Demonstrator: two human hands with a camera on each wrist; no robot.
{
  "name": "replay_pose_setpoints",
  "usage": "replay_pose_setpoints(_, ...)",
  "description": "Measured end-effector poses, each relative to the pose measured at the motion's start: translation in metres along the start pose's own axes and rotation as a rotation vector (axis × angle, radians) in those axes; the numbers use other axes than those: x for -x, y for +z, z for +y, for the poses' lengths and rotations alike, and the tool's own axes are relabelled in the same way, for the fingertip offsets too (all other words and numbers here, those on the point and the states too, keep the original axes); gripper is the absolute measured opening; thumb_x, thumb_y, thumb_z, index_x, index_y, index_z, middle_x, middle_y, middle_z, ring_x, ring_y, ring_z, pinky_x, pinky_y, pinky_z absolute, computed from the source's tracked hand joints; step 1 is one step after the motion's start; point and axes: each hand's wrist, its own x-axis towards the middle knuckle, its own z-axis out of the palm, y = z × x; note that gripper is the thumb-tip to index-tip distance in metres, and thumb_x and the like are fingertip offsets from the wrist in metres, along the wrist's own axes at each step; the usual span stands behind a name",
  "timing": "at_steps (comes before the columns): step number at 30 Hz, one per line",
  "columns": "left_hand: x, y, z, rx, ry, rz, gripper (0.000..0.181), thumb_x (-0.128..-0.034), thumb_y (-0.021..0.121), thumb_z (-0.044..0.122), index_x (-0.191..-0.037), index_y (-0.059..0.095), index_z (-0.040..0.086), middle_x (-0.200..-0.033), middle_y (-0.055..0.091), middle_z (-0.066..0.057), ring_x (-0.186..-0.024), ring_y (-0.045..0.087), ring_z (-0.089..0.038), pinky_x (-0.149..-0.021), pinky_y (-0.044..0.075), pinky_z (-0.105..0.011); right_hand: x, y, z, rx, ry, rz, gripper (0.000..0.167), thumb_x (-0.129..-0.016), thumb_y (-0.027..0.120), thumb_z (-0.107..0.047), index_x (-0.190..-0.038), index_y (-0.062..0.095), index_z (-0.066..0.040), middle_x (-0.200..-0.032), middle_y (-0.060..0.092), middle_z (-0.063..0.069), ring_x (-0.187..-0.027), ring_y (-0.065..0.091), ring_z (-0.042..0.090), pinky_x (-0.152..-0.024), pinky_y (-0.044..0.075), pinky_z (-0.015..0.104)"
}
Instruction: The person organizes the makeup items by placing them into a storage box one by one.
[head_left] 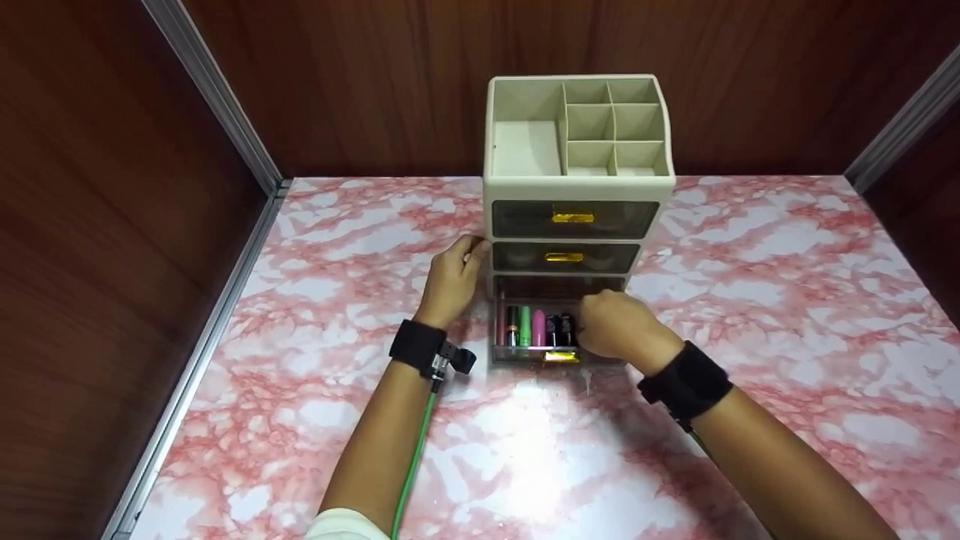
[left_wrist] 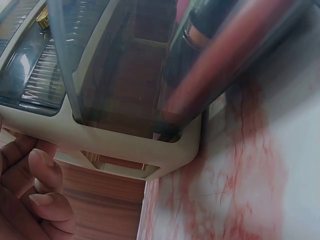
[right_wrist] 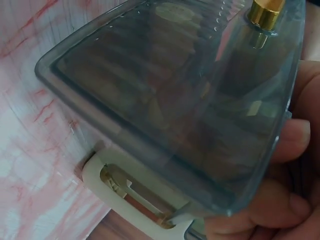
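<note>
A cream desktop organizer (head_left: 577,182) stands upright, its clear bottom drawer (head_left: 517,358) pulled out. In that drawer a black tube (head_left: 512,322), a green tube (head_left: 526,326), a pink tube (head_left: 539,328) and black-capped items (head_left: 559,328) lie side by side. My left hand (head_left: 454,277) touches the organizer's left side with bent fingers; the left wrist view shows its fingertips (left_wrist: 42,200) by the side wall. My right hand (head_left: 619,326) is at the drawer's right end, fingers curled over its side. What those fingers (right_wrist: 295,137) hold, if anything, is hidden.
Two upper drawers (head_left: 525,219) with gold handles are closed. Divided compartments (head_left: 591,122) form the organizer's top. Underneath is a pink-and-white marbled tabletop (head_left: 360,442), with brown wood panels (head_left: 360,82) behind and at the sides. A green cable (head_left: 417,450) runs along my left forearm.
</note>
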Motion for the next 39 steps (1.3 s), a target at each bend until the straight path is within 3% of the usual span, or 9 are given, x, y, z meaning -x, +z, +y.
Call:
replay_pose_setpoints(6,0.001,-0.002,0.005,-0.001,-0.020,-0.024,0.038,-0.1012,0.047,0.042,-0.108,0.066,0.010,-0.098,0.068,-0.002,-0.087,0.061,-0.013,-0.081,0.049,-0.032,0.010,0.001,0.004,-0.040,-0.046,0.120,0.022,-0.078,0.062,-0.011,-0.059,0.052,-0.013,-0.057,0.052,0.004,-0.056,0.056,0.027,-0.055,0.048,0.049)
replay_pose_setpoints(10,0.001,-0.010,0.010,0.003,-0.033,-0.063,0.042,-0.1008,0.047,0.045,-0.113,0.067,0.010,-0.102,0.069,-0.002,-0.076,0.059,-0.013,-0.073,0.049,-0.032,0.018,0.000,0.007,-0.131,-0.074,0.200,0.021,-0.082,0.061,-0.013,-0.063,0.052,-0.014,-0.055,0.046,-0.002,-0.054,0.047,0.020,-0.051,0.041,0.040)
replay_pose_setpoints(14,0.003,-0.020,0.015,-0.005,-0.043,-0.073,0.042,-0.1000,0.051,0.044,-0.122,0.067,0.010,-0.110,0.069,-0.001,-0.060,0.054,-0.013,-0.059,0.048,-0.031,0.025,0.000,0.011,-0.215,-0.077,0.248,0.007,-0.083,0.062,-0.012,-0.083,0.068,-0.010,-0.059,0.051,-0.005,-0.053,0.047,0.015,-0.052,0.040,0.034)
replay_pose_setpoints(18,0.007,-0.029,0.022,-0.045,-0.055,-0.042,0.034,-0.1000,0.056,0.035,-0.122,0.067,0.011,-0.111,0.068,-0.001,-0.057,0.054,-0.012,-0.056,0.048,-0.030,0.030,0.002,0.016,-0.280,-0.052,0.289,0.022,-0.085,0.064,-0.010,-0.105,0.072,-0.008,-0.069,0.064,-0.003,-0.055,0.053,0.012,-0.054,0.046,0.035)
replay_pose_setpoints(27,0.017,-0.027,0.037,-0.237,0.088,0.068,0.016,-0.0952,0.063,0.022,-0.098,0.069,0.009,-0.083,0.067,0.001,-0.071,0.061,-0.016,-0.062,0.048,-0.030,0.041,0.012,0.026,-0.356,-0.156,0.443,0.022,-0.090,0.067,-0.015,-0.111,0.070,-0.009,-0.074,0.065,-0.007,-0.058,0.056,0.007,-0.054,0.048,0.030)
replay_pose_setpoints(33,0.030,-0.031,0.048,-0.308,0.141,0.003,0.015,-0.0953,0.063,0.025,-0.092,0.068,0.011,-0.080,0.065,0.003,-0.066,0.057,-0.012,-0.061,0.047,-0.029,0.053,0.017,0.037,-0.332,-0.212,0.506,0.033,-0.090,0.071,-0.018,-0.120,0.065,-0.009,-0.073,0.063,-0.007,-0.056,0.053,0.003,-0.052,0.047,0.027)
replay_pose_setpoints(39,0.048,-0.042,0.055,-0.324,0.189,-0.068,0.012,-0.0934,0.067,0.023,-0.085,0.069,0.015,-0.078,0.065,0.006,-0.064,0.056,-0.011,-0.061,0.045,-0.030,0.065,0.017,0.044,-0.289,-0.117,0.509,0.049,-0.090,0.071,-0.026,-0.131,0.056,-0.004,-0.077,0.065,-0.005,-0.055,0.050,0.007,-0.053,0.043,0.032)
